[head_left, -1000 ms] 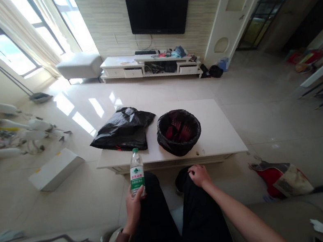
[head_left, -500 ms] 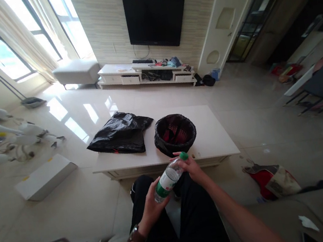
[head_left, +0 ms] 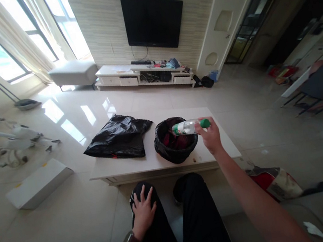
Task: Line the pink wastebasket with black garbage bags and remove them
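Observation:
My right hand (head_left: 210,136) is closed round the green-capped end of a clear plastic water bottle (head_left: 188,126). The bottle lies sideways in the air over the right rim of a small bin lined with a black bag (head_left: 175,148), which stands on a low white coffee table (head_left: 144,163). Red things show inside the bin. My left hand (head_left: 143,209) rests flat on my left knee with its fingers spread, holding nothing. A watch sits on that wrist.
A crumpled black bin bag (head_left: 117,138) lies on the table's left half. A white box (head_left: 39,189) lies on the floor to the left, a red bag (head_left: 277,183) to the right. A TV stand (head_left: 144,75) is at the far wall. I sit on a grey sofa.
The bottle passed from my left hand to my right, which carried it forward and up over the bin. My left hand dropped onto my knee.

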### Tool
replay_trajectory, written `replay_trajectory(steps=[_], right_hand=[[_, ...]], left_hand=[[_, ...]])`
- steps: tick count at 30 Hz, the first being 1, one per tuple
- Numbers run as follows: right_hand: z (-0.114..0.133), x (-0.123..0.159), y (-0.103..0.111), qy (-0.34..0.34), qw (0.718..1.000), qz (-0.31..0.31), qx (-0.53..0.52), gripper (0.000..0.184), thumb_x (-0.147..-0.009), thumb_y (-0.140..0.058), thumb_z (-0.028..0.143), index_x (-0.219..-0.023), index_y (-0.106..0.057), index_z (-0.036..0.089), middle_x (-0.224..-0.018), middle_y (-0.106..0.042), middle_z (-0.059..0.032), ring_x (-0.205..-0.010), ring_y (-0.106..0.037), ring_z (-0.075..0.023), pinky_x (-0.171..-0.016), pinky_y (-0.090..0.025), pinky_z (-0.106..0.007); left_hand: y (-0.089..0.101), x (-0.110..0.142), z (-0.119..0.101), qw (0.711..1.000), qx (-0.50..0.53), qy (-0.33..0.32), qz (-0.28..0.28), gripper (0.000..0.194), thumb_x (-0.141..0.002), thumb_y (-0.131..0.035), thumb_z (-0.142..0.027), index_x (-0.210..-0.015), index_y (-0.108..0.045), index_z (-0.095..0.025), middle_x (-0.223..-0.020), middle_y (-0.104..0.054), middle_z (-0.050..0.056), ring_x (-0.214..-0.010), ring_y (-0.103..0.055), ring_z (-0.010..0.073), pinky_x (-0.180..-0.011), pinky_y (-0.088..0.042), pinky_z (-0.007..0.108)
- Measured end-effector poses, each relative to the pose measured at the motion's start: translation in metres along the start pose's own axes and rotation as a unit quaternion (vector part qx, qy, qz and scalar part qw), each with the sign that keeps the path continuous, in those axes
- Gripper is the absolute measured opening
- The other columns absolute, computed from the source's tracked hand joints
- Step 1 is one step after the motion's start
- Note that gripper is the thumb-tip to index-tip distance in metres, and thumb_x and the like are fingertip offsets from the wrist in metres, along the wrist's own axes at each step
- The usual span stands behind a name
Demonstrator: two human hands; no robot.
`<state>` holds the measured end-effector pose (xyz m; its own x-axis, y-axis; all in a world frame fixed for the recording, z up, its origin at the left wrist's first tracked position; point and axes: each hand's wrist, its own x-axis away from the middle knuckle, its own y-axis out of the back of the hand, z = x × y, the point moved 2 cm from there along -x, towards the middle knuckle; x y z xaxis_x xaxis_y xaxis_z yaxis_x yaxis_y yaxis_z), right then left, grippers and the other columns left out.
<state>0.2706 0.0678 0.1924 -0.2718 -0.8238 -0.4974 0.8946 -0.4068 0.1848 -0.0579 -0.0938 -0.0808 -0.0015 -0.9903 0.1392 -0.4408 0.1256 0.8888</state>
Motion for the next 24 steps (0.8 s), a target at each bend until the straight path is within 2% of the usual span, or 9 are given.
replay_trajectory(steps=[2, 5, 8, 11, 14, 17, 21, 24], right_hand=[[-0.029, -0.009, -0.014, 0.01, 0.999, 0.018, 0.049, 0.042, -0.088, -0.078, 0.058, -0.108, -0.067, 0.023, -0.114, -0.07, -0.0089, -0.107, -0.067, -0.0249, -0.088, -0.062, -0.039], [-0.077, -0.015, -0.04, -0.026, 0.995, 0.064, 0.07, 0.037, -0.088, -0.073, 0.053, -0.106, -0.067, 0.022, -0.107, -0.071, -0.0088, -0.102, -0.068, -0.0256, -0.089, -0.059, -0.039], [-0.121, -0.016, -0.061, -0.066, 0.989, 0.085, 0.102, 0.03, -0.086, -0.07, 0.047, -0.101, -0.064, 0.022, -0.097, -0.07, -0.0058, -0.091, -0.067, -0.0246, -0.091, -0.055, -0.04], [-0.154, -0.017, -0.078, -0.09, 0.976, 0.13, 0.152, 0.023, -0.085, -0.071, 0.041, -0.098, -0.063, 0.024, -0.093, -0.07, -0.0042, -0.087, -0.065, -0.024, -0.087, -0.052, -0.038], [-0.174, -0.018, -0.092, -0.11, 0.953, 0.185, 0.212, 0.016, -0.086, -0.074, 0.035, -0.094, -0.064, 0.025, -0.089, -0.07, -0.0037, -0.084, -0.064, -0.0242, -0.083, -0.051, -0.037], [-0.189, -0.018, -0.104, -0.132, 0.937, 0.199, 0.256, 0.015, -0.087, -0.076, 0.032, -0.094, -0.064, 0.026, -0.086, -0.07, -0.004, -0.082, -0.064, -0.0237, -0.08, -0.051, -0.035], [-0.2, -0.017, -0.113, -0.143, 0.935, 0.199, 0.255, 0.018, -0.085, -0.079, 0.028, -0.093, -0.063, 0.025, -0.085, -0.07, -0.0033, -0.081, -0.064, -0.0216, -0.082, -0.053, -0.035], [-0.195, -0.015, -0.11, -0.141, 0.944, 0.195, 0.228, 0.023, -0.083, -0.079, 0.025, -0.1, -0.064, 0.024, -0.097, -0.074, -0.0045, -0.09, -0.067, -0.0217, -0.089, -0.056, -0.037]], left_hand=[[-0.006, 0.005, -0.002, 0.999, -0.042, -0.014, -0.013, 0.059, -0.099, -0.059, -0.026, -0.158, -0.059, -0.035, -0.178, -0.033, 0.008, -0.162, -0.023, 0.0528, -0.122, -0.037, 0.072], [-0.007, 0.007, -0.005, 0.997, -0.071, -0.025, -0.031, 0.057, -0.1, -0.059, -0.026, -0.156, -0.062, -0.035, -0.176, -0.038, 0.008, -0.159, -0.029, 0.0514, -0.12, -0.041, 0.069], [-0.007, 0.003, -0.001, 0.996, -0.072, -0.034, -0.037, 0.056, -0.099, -0.06, -0.027, -0.154, -0.064, -0.035, -0.174, -0.041, 0.009, -0.157, -0.032, 0.0495, -0.119, -0.043, 0.067], [-0.007, -0.001, 0.006, 0.997, -0.056, -0.04, -0.031, 0.056, -0.096, -0.063, -0.029, -0.153, -0.065, -0.034, -0.173, -0.041, 0.01, -0.157, -0.032, 0.0502, -0.118, -0.044, 0.069], [-0.006, -0.004, 0.01, 0.998, -0.052, -0.037, -0.018, 0.057, -0.095, -0.064, -0.03, -0.152, -0.066, -0.032, -0.172, -0.041, 0.012, -0.156, -0.032, 0.0531, -0.116, -0.044, 0.071], [-0.004, -0.005, 0.008, 0.998, -0.053, -0.03, -0.009, 0.057, -0.094, -0.065, -0.031, -0.151, -0.067, -0.033, -0.172, -0.041, 0.011, -0.156, -0.033, 0.0523, -0.117, -0.043, 0.071], [-0.001, -0.004, 0.007, 0.998, -0.053, -0.026, -0.013, 0.056, -0.095, -0.064, -0.031, -0.151, -0.067, -0.033, -0.172, -0.041, 0.01, -0.156, -0.033, 0.0509, -0.118, -0.043, 0.069], [0.0, -0.002, 0.008, 0.998, -0.05, -0.032, -0.022, 0.055, -0.096, -0.062, -0.031, -0.152, -0.066, -0.032, -0.172, -0.041, 0.01, -0.156, -0.032, 0.0502, -0.119, -0.042, 0.067]])
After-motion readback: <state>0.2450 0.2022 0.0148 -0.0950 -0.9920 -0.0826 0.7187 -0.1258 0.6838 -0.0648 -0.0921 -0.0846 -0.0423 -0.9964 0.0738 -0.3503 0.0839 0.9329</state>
